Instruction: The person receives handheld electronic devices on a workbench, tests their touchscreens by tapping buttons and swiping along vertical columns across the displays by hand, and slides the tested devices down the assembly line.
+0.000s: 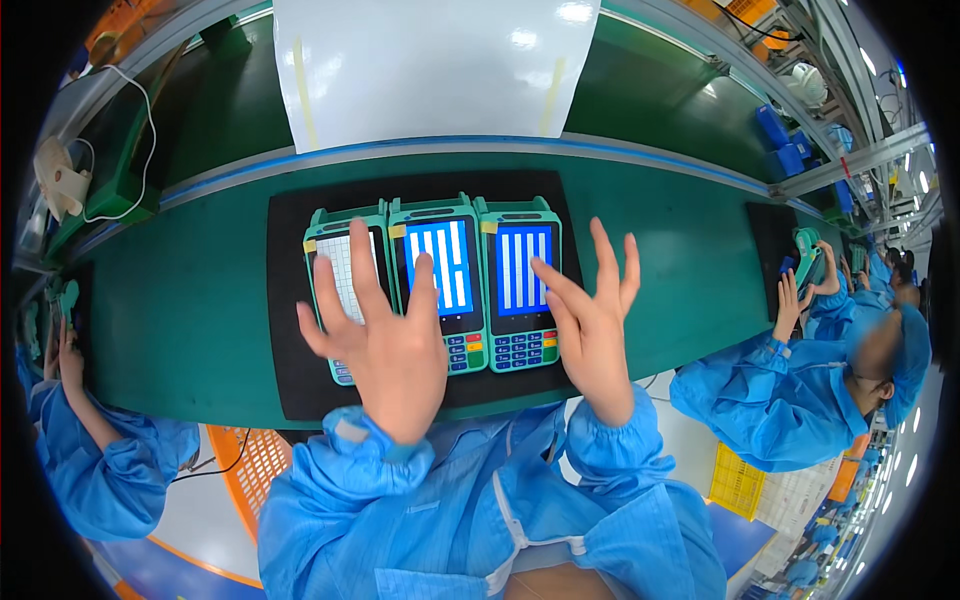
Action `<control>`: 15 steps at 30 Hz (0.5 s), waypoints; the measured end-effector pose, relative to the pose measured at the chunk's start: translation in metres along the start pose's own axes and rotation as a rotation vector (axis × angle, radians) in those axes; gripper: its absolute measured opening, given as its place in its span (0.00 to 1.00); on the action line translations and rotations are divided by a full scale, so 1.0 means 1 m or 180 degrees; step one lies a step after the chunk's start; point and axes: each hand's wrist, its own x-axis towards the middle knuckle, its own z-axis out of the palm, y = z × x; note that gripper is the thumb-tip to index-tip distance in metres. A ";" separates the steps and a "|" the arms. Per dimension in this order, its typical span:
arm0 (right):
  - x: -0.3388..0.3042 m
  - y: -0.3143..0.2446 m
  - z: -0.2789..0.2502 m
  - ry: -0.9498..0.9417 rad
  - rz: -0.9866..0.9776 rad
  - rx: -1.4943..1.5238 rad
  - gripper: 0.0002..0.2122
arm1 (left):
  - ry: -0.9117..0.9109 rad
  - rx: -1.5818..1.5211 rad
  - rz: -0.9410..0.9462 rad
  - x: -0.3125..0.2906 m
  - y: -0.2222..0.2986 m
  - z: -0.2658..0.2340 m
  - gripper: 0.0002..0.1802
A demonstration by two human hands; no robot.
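Note:
Three green handheld payment terminals lie side by side on a black mat point(290, 385). The left terminal point(335, 250) shows a white screen with a grid, partly covered by my left hand point(385, 345). That hand is spread above the left and middle terminals and holds nothing. On the middle terminal point(455, 260) and the right terminal point(520, 270), the screens are blue with white bars. My right hand point(592, 330) is beside the right terminal, its index fingertip at the screen's right edge and the other fingers apart. Whether that fingertip touches the glass I cannot tell.
A green bench point(670, 270) runs across, with a white sheet point(430, 70) behind its rail. On the right a co-worker point(790, 390) holds a green terminal point(806, 255); another co-worker's arm point(90, 400) is at the left. An orange crate point(258, 465) stands below the bench.

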 end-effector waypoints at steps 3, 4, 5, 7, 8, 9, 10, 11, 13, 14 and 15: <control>-0.023 -0.001 -0.007 -0.0193 0.0118 -0.0040 0.14 | -0.0181 0.0012 0.0018 -0.027 -0.001 -0.008 0.16; -0.028 -0.002 -0.010 -0.0252 0.0145 -0.0025 0.14 | -0.0233 0.0045 0.0061 -0.035 -0.003 -0.011 0.16; -0.033 -0.001 -0.010 -0.0328 0.0157 -0.0053 0.14 | -0.0282 0.0080 0.0102 -0.040 -0.004 -0.013 0.16; -0.033 -0.002 -0.010 -0.0332 0.0163 -0.0021 0.14 | -0.0341 0.0090 0.0100 -0.042 -0.006 -0.017 0.16; -0.034 -0.002 -0.011 -0.0324 0.0171 -0.0002 0.14 | -0.0341 0.0025 0.0102 -0.041 -0.007 -0.017 0.16; -0.031 -0.001 -0.010 -0.0321 0.0170 -0.0003 0.14 | -0.0337 -0.0037 0.0101 -0.039 -0.007 -0.017 0.17; -0.026 0.001 -0.009 -0.0192 0.0162 0.0026 0.14 | -0.0327 -0.0045 0.0109 -0.036 -0.007 -0.016 0.17; -0.022 0.003 -0.008 -0.0061 0.0150 0.0056 0.14 | -0.0309 -0.0068 0.0098 -0.031 -0.007 -0.014 0.17; -0.015 0.003 -0.004 0.0055 0.0167 0.0054 0.13 | -0.0291 -0.0123 0.0124 -0.022 -0.006 -0.009 0.18; -0.012 0.001 -0.002 0.0101 0.0157 0.0069 0.14 | -0.0294 -0.0155 0.0164 -0.018 -0.004 -0.007 0.18; -0.010 -0.003 0.001 0.0149 0.0148 0.0083 0.14 | -0.0268 -0.0317 0.0209 -0.014 -0.001 -0.004 0.18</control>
